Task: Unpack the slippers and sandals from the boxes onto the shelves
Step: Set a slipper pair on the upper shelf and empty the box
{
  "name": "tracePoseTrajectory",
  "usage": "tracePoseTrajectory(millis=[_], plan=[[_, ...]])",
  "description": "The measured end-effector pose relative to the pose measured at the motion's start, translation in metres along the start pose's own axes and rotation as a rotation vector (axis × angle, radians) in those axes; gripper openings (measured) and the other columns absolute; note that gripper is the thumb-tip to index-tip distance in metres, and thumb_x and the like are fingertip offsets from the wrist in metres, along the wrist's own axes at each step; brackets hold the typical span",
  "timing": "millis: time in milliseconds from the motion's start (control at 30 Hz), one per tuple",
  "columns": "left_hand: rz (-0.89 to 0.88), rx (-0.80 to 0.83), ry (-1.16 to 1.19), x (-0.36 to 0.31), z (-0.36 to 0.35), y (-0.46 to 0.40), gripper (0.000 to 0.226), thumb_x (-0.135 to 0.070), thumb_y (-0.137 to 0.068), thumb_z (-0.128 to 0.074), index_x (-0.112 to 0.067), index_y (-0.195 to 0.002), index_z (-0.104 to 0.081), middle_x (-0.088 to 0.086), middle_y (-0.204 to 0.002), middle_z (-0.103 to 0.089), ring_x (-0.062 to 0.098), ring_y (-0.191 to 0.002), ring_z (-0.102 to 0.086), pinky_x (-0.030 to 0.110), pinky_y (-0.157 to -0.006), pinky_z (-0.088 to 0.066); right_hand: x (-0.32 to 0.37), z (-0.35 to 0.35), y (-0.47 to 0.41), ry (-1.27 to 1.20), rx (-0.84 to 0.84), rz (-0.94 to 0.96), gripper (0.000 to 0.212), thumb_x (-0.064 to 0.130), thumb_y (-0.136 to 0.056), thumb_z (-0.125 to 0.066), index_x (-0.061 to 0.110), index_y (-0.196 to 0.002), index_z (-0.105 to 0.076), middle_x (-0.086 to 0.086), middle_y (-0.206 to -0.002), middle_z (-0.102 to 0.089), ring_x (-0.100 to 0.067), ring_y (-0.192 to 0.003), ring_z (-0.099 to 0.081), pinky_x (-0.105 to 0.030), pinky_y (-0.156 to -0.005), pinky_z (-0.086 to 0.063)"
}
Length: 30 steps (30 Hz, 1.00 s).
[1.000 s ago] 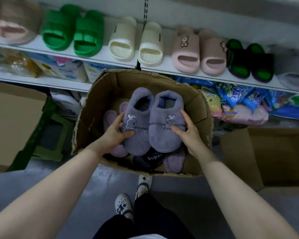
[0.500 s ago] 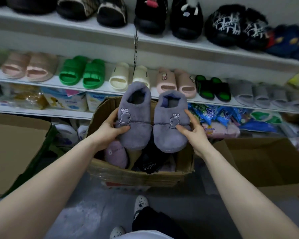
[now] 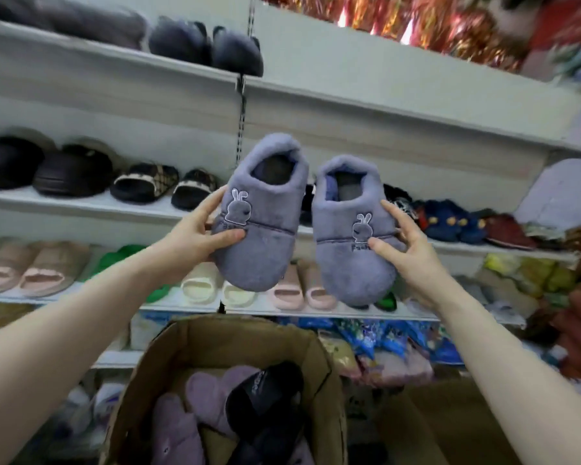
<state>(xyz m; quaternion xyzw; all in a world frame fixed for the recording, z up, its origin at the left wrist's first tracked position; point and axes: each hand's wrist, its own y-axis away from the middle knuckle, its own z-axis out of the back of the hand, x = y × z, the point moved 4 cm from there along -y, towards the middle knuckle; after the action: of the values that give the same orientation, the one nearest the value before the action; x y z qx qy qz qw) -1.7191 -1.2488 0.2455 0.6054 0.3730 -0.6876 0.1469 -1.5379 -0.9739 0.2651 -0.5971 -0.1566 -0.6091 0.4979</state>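
Note:
I hold a pair of grey-purple plush slippers with rabbit patches up in front of the shelves. My left hand (image 3: pixel 198 236) grips the left slipper (image 3: pixel 265 209) by its side. My right hand (image 3: pixel 406 246) grips the right slipper (image 3: pixel 353 229). Both slippers hang in the air, apart from each other, between the second and third shelf boards. Below them stands the open cardboard box (image 3: pixel 329 397), with purple plush slippers (image 3: pixel 202 407) and a black slide (image 3: pixel 265 391) inside.
White shelves (image 3: pixel 383 109) fill the wall. The top one carries dark fluffy slippers (image 3: pixel 205 45) on its left half. The middle shelf holds black and blue pairs (image 3: pixel 74 172). The lower shelf holds pink, green and cream slides (image 3: pixel 34 266). Packaged goods (image 3: pixel 383 344) lie below.
Both hands have lifted the pair out of the box and up to shelf height. The slippers have moved apart, and my view has tilted upward to show higher shelves.

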Motion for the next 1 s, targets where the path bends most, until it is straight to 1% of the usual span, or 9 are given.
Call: tracePoseTrajectory(millis=[67,167,300,467,633,767,833,933,1000], plan=[[-0.05,0.0,-0.012,-0.033,-0.007,-0.025,0.082,-0.018,-0.07,-0.077,-0.031,-0.142,-0.04,0.004,-0.126,-0.065,0.017,-0.11,-0.063,0.032,-0.083,-0.056,0.029,0.018,-0.027,0.039,-0.024,0.069,0.062,0.003,-0.09,-0.067,0.028,-0.143,-0.046,-0.002,-0.126,-0.065,-0.008,-0.105,-0.067,-0.025,-0.086,-0.055],[-0.108,0.002,-0.014,-0.073,-0.023,-0.065,0.075,-0.005,-0.081,-0.072,-0.033,-0.141,-0.039,0.004,-0.121,-0.067,0.017,-0.103,-0.066,0.031,-0.072,-0.057,0.063,0.044,-0.064,-0.007,-0.04,0.119,0.061,0.002,-0.091,-0.065,0.028,-0.143,-0.046,-0.001,-0.121,-0.067,-0.011,-0.103,-0.068,-0.027,-0.084,-0.055],[-0.152,-0.074,-0.015,-0.114,-0.044,-0.117,0.066,-0.006,-0.086,-0.068,-0.036,-0.139,-0.042,-0.006,-0.122,-0.065,0.014,-0.102,-0.066,0.031,-0.065,-0.057,0.094,0.07,-0.121,0.003,-0.07,0.159,0.057,0.004,-0.09,-0.067,0.03,-0.138,-0.05,-0.007,-0.122,-0.065,-0.012,-0.101,-0.067,-0.029,-0.086,-0.055],[-0.112,-0.194,0.021,-0.14,-0.054,-0.178,0.051,-0.012,-0.092,-0.061,-0.034,-0.135,-0.045,-0.005,-0.123,-0.063,0.018,-0.105,-0.063,0.037,-0.067,-0.056,0.112,0.09,-0.189,-0.028,-0.06,0.062,0.047,0.009,-0.094,-0.063,0.024,-0.136,-0.049,-0.01,-0.112,-0.068,-0.02,-0.089,-0.067,-0.031,-0.069,-0.057],[-0.019,-0.275,0.039,-0.146,-0.053,-0.224,0.04,-0.008,-0.095,-0.044,-0.028,-0.129,-0.052,0.003,-0.122,-0.061,0.019,-0.099,-0.061,0.032,-0.056,-0.056,0.112,0.089,-0.255,-0.107,-0.091,-0.089,0.028,0.014,-0.095,-0.061,0.021,-0.118,-0.047,-0.009,-0.11,-0.059,-0.019,-0.08,-0.057,-0.033,-0.058,-0.054],[0.018,-0.402,0.011,-0.154,-0.056,-0.247,0.026,-0.017,-0.102,-0.039,-0.021,-0.126,-0.051,0.002,-0.119,-0.056,0.016,-0.095,-0.057,0.034,-0.061,-0.056,0.112,0.078,-0.299,-0.174,-0.071,-0.117,0.006,0.019,-0.1,-0.054,0.019,-0.102,-0.049,-0.009,-0.11,-0.053,-0.02,-0.089,-0.053,-0.034,-0.053,-0.057],[-0.01,-0.418,-0.031,-0.16,-0.057,-0.259,0.035,-0.028,-0.102,-0.044,-0.017,-0.135,-0.044,0.001,-0.13,-0.048,0.017,-0.107,-0.052,0.035,-0.076,-0.056,0.111,0.072,-0.313,-0.117,-0.06,-0.101,0.009,0.022,-0.105,-0.043,0.018,-0.106,-0.051,-0.007,-0.109,-0.053,-0.017,-0.088,-0.051,-0.035,-0.06,-0.055],[-0.108,-0.281,-0.295,-0.163,-0.062,-0.269,0.043,-0.043,-0.088,-0.065,-0.023,-0.121,-0.045,-0.008,-0.121,-0.052,0.007,-0.11,-0.051,0.027,-0.094,-0.046,0.107,0.075,-0.329,0.217,-0.153,0.003,0.032,0.042,-0.101,-0.039,0.028,-0.121,-0.059,-0.009,-0.135,-0.054,-0.026,-0.119,-0.05,-0.042,-0.099,-0.046],[-0.125,-0.233,-0.523,-0.155,-0.058,-0.277,0.079,-0.055,-0.067,-0.081,-0.02,-0.126,-0.042,-0.007,-0.13,-0.053,0.009,-0.12,-0.051,0.03,-0.106,-0.04,0.111,0.073,-0.322,0.403,-0.166,0.219,0.041,0.057,-0.094,-0.044,0.033,-0.124,-0.06,-0.008,-0.137,-0.054,-0.026,-0.13,-0.044,-0.039,-0.111,-0.035]])
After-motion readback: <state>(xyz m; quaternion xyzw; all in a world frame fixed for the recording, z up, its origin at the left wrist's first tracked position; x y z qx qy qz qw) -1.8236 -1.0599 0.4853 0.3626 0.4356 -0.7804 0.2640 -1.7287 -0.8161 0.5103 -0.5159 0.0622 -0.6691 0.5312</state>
